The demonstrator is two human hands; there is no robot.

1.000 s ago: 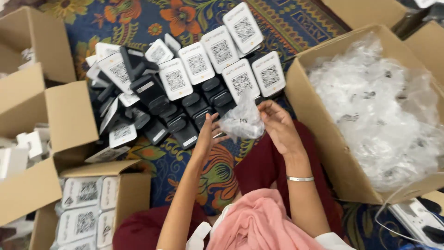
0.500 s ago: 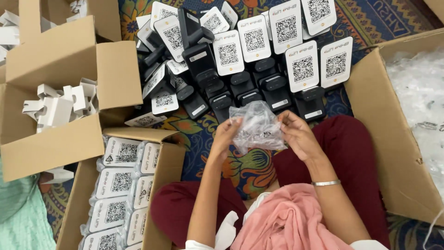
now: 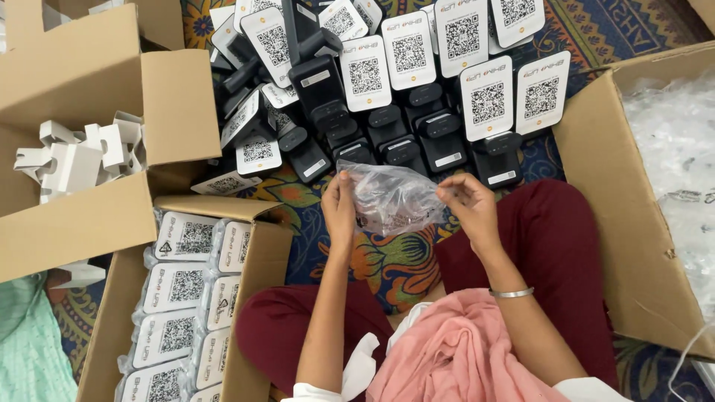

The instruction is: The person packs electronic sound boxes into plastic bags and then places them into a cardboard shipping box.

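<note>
Between the two hands, above the lap: clear plastic bag (image 3: 391, 197), crumpled, stretched across the gap.
right-side carton: big cardboard box (image 3: 622, 223), beside the right knee, heaped with more clear bags (image 3: 674, 149); nearer the right hand than the left.
left-top carton: open cardboard box (image 3: 82, 119) holding white card inserts (image 3: 74, 152), well apart from both hands.
left-bottom carton: cardboard box (image 3: 257, 290) just beside the left knee, packed with bagged code-card stands (image 3: 182, 286) in rows.
floor: patterned rug (image 3: 398, 260), person sits on it in dark red trousers.
pile ahead: black stands with white code cards (image 3: 417, 89), spread on the rug just beyond the bag; closest ones lie right behind the fingertips.
bag axis: long side runs left-right, from one hand to the other, slightly higher at the left hand.
bag contents: a few small dark marks show through the film; cannot tell whether anything is inside.
left hand (image 3: 340, 208): pinching the bag's left edge, fingers up, thumb closed on the film.
right hand (image 3: 468, 208): pinching the bag's right edge, fingertips drawn together on the film.
nearer hand: neither; the bag is held by both equally, with the hands level and facing each other.
bangle (image 3: 512, 293): silver, on the right wrist.
</note>
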